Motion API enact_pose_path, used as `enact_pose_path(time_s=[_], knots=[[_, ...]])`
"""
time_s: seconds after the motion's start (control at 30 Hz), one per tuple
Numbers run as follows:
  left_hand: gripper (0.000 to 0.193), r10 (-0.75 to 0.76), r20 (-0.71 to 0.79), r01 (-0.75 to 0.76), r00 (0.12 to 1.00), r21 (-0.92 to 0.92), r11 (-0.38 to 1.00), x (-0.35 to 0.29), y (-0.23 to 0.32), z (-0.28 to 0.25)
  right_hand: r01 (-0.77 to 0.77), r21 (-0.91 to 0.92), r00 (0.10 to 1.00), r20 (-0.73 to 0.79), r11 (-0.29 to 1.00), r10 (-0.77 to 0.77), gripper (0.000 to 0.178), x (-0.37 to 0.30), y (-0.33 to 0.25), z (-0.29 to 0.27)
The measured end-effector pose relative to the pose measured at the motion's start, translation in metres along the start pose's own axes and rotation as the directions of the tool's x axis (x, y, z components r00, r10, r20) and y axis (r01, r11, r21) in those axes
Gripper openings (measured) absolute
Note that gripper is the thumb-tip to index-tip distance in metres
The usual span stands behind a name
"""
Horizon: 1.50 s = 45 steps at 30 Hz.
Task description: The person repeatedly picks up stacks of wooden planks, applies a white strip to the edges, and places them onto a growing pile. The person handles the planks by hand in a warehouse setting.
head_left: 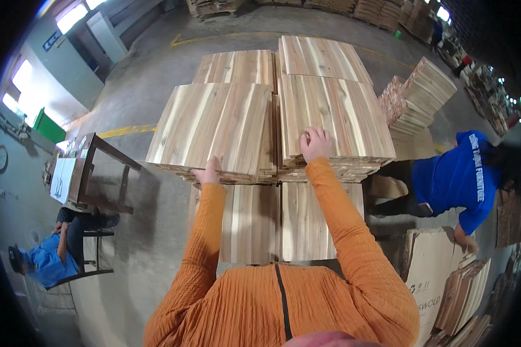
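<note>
Two tall front stacks of striped wooden panels stand side by side before me. At the near edge of the left front stack (214,124), my left hand (208,172) is closed on the edge of a wooden panel; some of its fingers are hidden. My right hand (316,144) rests on the right front stack (341,115), close to its near edge. Its fingers are curled, and whatever they may hold is hidden. Behind these stand a back left stack (234,66) and a back right stack (324,58). Lower panels (249,222) lie nearest my body.
On the right a person in a blue shirt (454,176) bends beside a cardboard sheet (428,260) and leaning boards (463,292). Another panel stack (425,92) stands farther right. At left are a wooden table (87,173) and a seated person (52,254).
</note>
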<state>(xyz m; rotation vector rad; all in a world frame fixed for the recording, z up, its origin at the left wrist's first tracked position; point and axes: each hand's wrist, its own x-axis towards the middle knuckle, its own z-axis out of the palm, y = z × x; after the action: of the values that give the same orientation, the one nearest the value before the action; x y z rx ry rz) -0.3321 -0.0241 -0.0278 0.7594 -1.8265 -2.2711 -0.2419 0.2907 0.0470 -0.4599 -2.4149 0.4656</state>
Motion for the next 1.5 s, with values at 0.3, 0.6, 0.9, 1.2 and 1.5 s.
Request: enact_pose_path(time_s=[0.3,0.6,0.9,1.2,1.5], knots=[[0.108,-0.129,-0.094,0.150,0.987,0.276,0.949,-0.019,0.071,0.139,-0.023,-0.109,1.000,-0.006,0.994,0.023,0.025,-0.001,0.000,0.000],[0.097,-0.164,0.128,0.155,0.978,0.079,0.985,0.049,0.076,0.241,0.004,-0.110,0.999,-0.051,0.994,-0.009,0.025,0.002,-0.004,0.003],[0.099,-0.140,0.228,0.123,0.963,0.089,0.988,0.098,0.076,0.303,-0.013,-0.146,0.999,-0.047,0.989,0.006,0.026,0.003,-0.003,0.003],[0.099,-0.154,0.265,0.179,0.952,-0.074,0.981,0.110,0.072,0.346,-0.015,-0.178,0.999,-0.036,0.984,0.008,0.026,0.003,-0.005,0.004],[0.098,-0.039,0.247,0.057,0.968,-0.063,0.996,0.111,0.061,0.353,-0.007,-0.195,1.000,-0.017,0.981,0.003,0.028,0.004,-0.005,0.007]])
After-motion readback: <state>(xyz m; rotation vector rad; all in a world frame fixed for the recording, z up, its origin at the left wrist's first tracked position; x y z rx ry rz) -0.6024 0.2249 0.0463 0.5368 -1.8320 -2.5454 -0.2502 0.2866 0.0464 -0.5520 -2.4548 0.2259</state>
